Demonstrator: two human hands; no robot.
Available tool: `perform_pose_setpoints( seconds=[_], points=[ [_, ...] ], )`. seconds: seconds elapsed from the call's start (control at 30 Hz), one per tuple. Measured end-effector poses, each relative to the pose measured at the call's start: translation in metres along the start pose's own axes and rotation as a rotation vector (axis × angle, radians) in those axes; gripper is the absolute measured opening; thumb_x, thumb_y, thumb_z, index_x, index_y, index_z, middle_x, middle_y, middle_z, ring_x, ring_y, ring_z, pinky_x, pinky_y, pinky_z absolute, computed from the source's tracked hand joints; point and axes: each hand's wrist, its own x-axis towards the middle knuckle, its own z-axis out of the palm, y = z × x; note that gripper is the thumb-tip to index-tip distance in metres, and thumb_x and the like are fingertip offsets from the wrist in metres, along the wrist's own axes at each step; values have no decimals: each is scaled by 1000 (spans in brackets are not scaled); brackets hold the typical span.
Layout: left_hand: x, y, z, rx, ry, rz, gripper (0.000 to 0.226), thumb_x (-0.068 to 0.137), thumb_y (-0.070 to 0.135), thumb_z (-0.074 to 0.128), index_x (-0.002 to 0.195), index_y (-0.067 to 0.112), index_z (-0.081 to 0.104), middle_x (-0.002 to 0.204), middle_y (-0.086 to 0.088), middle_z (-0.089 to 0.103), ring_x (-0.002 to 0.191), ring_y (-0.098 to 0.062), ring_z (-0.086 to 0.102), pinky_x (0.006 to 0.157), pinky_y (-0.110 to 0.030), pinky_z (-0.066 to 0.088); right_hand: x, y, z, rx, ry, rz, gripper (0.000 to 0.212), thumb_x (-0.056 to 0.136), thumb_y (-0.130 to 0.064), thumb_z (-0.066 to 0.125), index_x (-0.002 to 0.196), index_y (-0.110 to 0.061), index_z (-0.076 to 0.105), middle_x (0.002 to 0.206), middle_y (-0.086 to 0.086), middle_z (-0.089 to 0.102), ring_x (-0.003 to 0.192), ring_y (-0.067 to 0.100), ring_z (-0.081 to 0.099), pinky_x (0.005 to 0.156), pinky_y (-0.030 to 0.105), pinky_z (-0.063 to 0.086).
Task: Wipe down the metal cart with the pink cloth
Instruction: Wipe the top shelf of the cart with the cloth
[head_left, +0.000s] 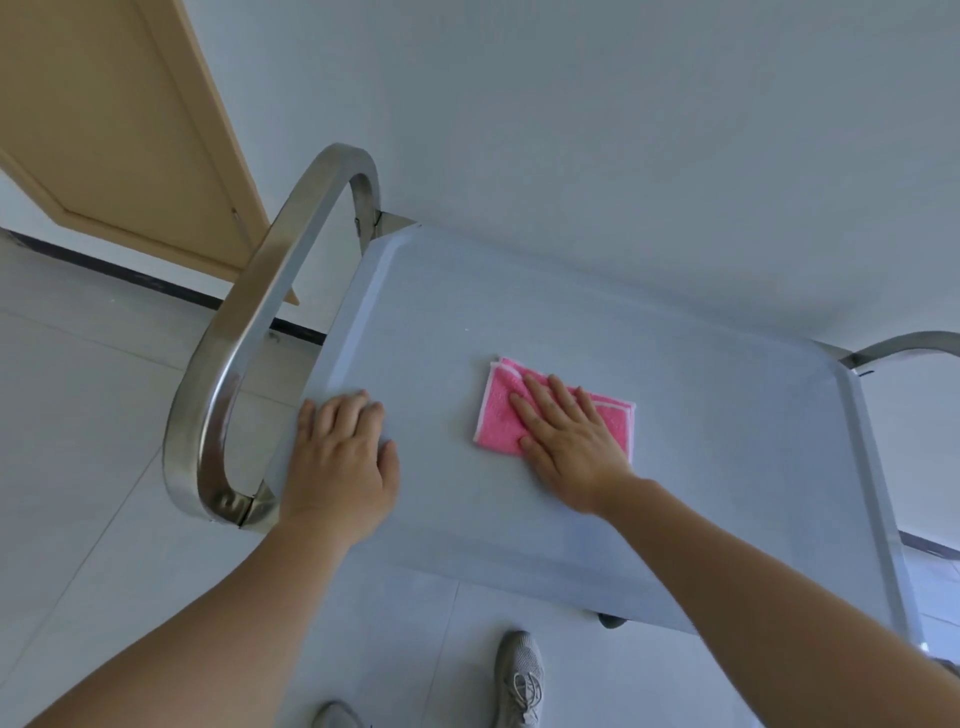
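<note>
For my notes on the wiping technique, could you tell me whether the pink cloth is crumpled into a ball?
No, the pink cloth lies folded flat on the cart top under the right hand's open palm.

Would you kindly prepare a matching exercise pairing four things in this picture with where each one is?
Things:
1. folded pink cloth
2. left hand
3. curved steel handle
4. grey laced sneaker

Places:
A. on the floor tiles below the cart
B. under the flat right hand
C. resting on the top's left edge
D. rising at the cart's left end

Pairs: 1-B, 2-C, 3-D, 4-A
</note>
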Motion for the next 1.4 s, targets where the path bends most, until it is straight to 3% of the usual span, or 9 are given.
perform_pose_setpoints(
  seconds=[0.13, 0.57, 0.8, 0.93, 1.1, 1.17, 1.23, 1.3, 1.4],
  points=[
    [0, -4, 3, -9, 14, -11, 45, 83, 32, 40, 116, 9, 59, 127, -9, 56, 119, -30, 48, 111, -51, 28, 44, 24, -9, -17, 18, 48, 58, 91, -53, 3, 146, -36, -3, 156, -10, -7, 145, 22, -1, 116, 42, -2],
    [3, -8, 10, -77, 138, 1, 37, 85, 23, 36, 109, 11, 62, 118, -6, 62, 109, -30, 55, 105, -52, 36, 156, 72, -36, 24, 85, 312, 56, 96, -45, 11, 148, -25, 4, 158, 2, 1, 144, 27, -2, 117, 46, 0],
    [4, -9, 8, -101, 117, 6, 40, 85, 24, 33, 108, 11, 63, 119, -5, 62, 109, -30, 55, 104, -52, 37, 125, 27, -26, 0, 38, 141, 57, 96, -46, 10, 148, -25, 1, 158, -1, -7, 145, 22, -4, 115, 42, -4],
    [5, -9, 8, -125, 106, 9, 37, 86, 22, 36, 111, 12, 62, 123, -5, 60, 113, -28, 52, 108, -50, 32, 75, -33, -11, 24, -4, 69, 64, 88, -52, -3, 148, -27, -1, 158, -1, -7, 144, 22, -6, 114, 41, -8],
    [2, -13, -5, -111, -82, 49, 45, 86, 19, 43, 131, 14, 48, 141, -2, 44, 132, -22, 34, 115, -42, 17, 2, -93, 9, 62, -28, 29, 60, 91, -52, -4, 147, -30, -5, 155, -7, -14, 140, 17, -20, 112, 38, -15],
    [4, -9, -23, -92, -171, 71, 45, 81, 15, 46, 127, 13, 47, 135, -4, 47, 126, -24, 38, 109, -38, 28, -14, -103, 15, 63, -52, 33, 59, 91, -53, -5, 146, -32, -8, 155, -8, -17, 141, 17, -21, 113, 38, -16],
    [2, -6, -47, -84, -146, 133, 30, 80, 13, 47, 109, 13, 52, 112, -4, 57, 106, -24, 50, 82, -32, 40, -18, -106, 14, 60, -61, 65, 59, 90, -53, -5, 145, -32, -11, 154, -9, -18, 142, 17, -19, 113, 38, -16],
    [1, -5, -78, -42, -31, 279, 17, 82, 17, 45, 94, 13, 57, 89, -2, 59, 85, -22, 54, 63, -30, 34, -14, -106, 10, 52, -65, 81, 59, 90, -53, -5, 144, -32, -13, 154, -9, -19, 143, 18, -18, 114, 39, -13],
    [6, -14, -126, 4, 188, 472, 15, 78, 19, 51, 65, 14, 54, 59, 0, 53, 57, -20, 49, 53, -28, 25, -13, -108, 6, 46, -76, 90, 59, 90, -52, -5, 145, -31, -13, 154, -8, -19, 143, 18, -17, 116, 40, -10]
  ],
)
